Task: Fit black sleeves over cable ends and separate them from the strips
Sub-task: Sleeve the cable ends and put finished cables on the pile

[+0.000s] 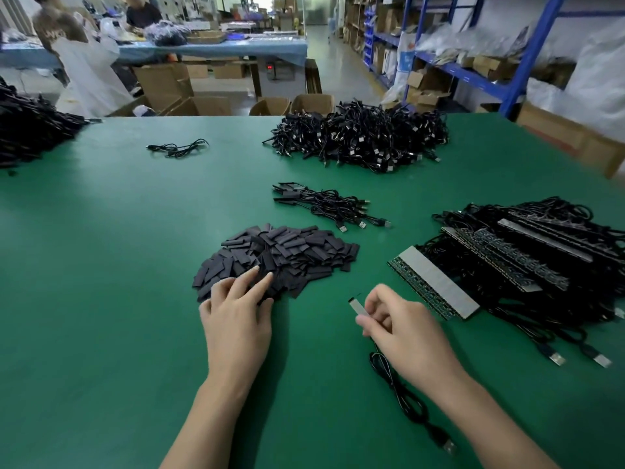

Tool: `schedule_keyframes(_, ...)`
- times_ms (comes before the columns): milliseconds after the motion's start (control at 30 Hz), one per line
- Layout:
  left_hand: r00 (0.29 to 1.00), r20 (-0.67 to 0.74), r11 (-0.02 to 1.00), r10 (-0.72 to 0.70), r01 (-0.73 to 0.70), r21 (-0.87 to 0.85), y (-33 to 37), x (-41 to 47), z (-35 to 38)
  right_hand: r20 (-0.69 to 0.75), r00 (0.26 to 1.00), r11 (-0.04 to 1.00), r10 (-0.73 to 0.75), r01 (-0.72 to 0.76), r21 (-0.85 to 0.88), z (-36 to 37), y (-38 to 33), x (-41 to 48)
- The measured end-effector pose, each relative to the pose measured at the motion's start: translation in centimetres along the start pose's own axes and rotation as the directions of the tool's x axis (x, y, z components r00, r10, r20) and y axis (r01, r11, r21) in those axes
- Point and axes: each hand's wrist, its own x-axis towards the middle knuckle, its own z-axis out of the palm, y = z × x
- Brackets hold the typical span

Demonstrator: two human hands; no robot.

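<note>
A heap of flat black sleeves (287, 252) lies on the green table (118, 265) just ahead of me. My left hand (236, 316) rests on the near edge of that heap, fingers stretched out over the sleeves. My right hand (402, 330) pinches a small grey cable end (357, 308), which points up and left. Its black cable (402, 397) trails back under my wrist to a USB plug (449, 446). Strips (436, 282) carrying rows of cable ends lie to the right on a tangle of black cables.
A small bunch of finished cables (331, 206) lies behind the sleeve heap, a big cable pile (362, 140) farther back. One loose cable (177, 148) sits back left, another dark heap (30, 130) at the left edge. Boxes, blue shelving (527, 55) and people stand beyond the table.
</note>
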Motion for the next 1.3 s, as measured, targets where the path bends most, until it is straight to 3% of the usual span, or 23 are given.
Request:
schedule_keyframes(100,0.996,0.017,0.995,0.092,-0.093,0.035,0.3,0.0,0.2,-0.012,0.999,0.985,0.037,-0.035,0.171,1.3,0.5,-0.8)
schedule_keyframes(200,0.996,0.029,0.996,0.088,-0.089,0.028,0.5,0.2,0.2,-0.027,0.998,0.964,0.053,-0.044,0.262,1.8,0.8,-0.8)
schedule_keyframes(533,0.986,-0.03,0.986,0.166,-0.166,-0.003,0.1,0.1,0.6,0.031,0.999,0.952,0.012,-0.02,0.306,2.0,1.5,-0.7)
schedule_keyframes(633,0.976,-0.076,0.975,0.202,-0.207,-0.074,0.6,0.1,0.3,0.02,1.0,0.929,0.01,-0.017,0.37,1.8,1.5,-0.8)
schedule_keyframes(700,0.971,-0.111,0.948,0.211,-0.231,-0.218,1.0,-0.1,-0.1,0.023,1.0,0.889,0.006,-0.016,0.458,1.6,1.4,-0.9)
schedule_keyframes(833,0.978,0.005,0.757,0.211,-0.16,-0.634,2.5,-1.2,-0.7,0.078,0.996,0.766,-0.036,-0.023,0.643,1.1,1.3,-0.9)
schedule_keyframes(1033,0.931,0.157,0.737,0.329,-0.149,-0.659,4.0,-2.1,-0.4,0.147,0.986,0.597,-0.079,-0.071,0.799,1.3,1.1,-0.8)
schedule_keyframes(1300,0.893,0.242,0.731,0.379,-0.129,-0.67,4.4,-2.4,-0.2,0.272,0.96,0.525,-0.07,-0.196,0.828,1.3,0.9,-0.8)
